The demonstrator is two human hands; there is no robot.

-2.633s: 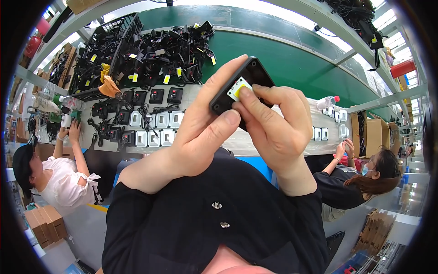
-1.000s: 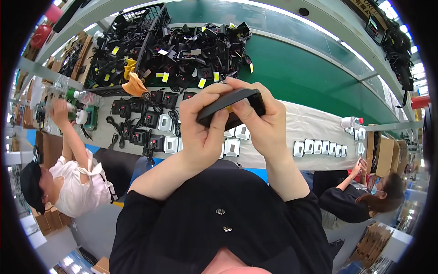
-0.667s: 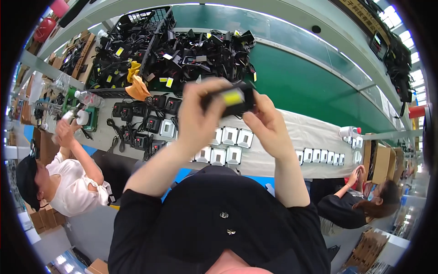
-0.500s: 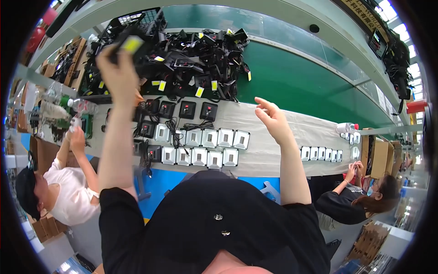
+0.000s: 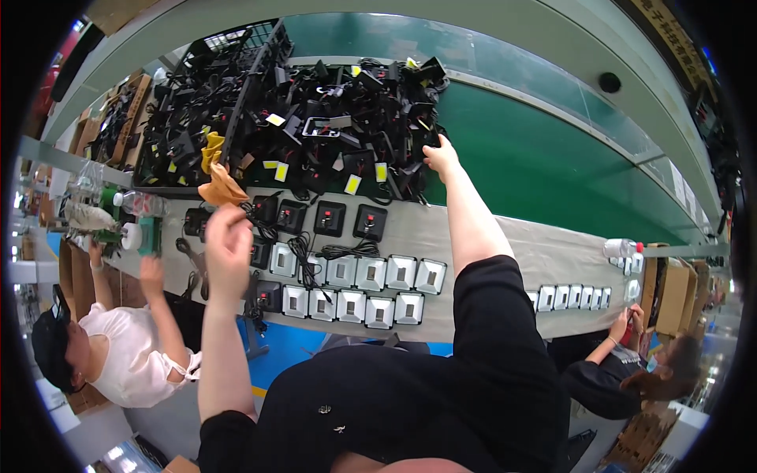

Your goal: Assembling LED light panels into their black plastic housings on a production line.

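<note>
In the head view, your left hand (image 5: 229,246) is a little blurred, with its fingers loosely bent; it looks released. It is just below an orange cloth or glove (image 5: 224,188), and I cannot tell if the fingertips touch it. Your right hand (image 5: 441,155) is stretched far forward, to the right edge of the heap of black housings (image 5: 327,118). Its fingertips are at a dark part there, but I cannot tell whether they grasp it or only touch it. This heap, with its cables and yellow plates, lies to the left of your right hand and farther away than your left hand. Beyond your left hand, to its left side, there is a black crate (image 5: 183,191), filled with similar parts.

To the right of your left hand, black square units (image 5: 330,218) with small red parts lie in a row. Nearer to you than your right hand, silver-framed units (image 5: 371,273) stand in two rows. Well to the right of your right hand is a bottle with a red cap (image 5: 620,247). A co-worker in a white top (image 5: 130,355) works to the left of your left hand
</note>
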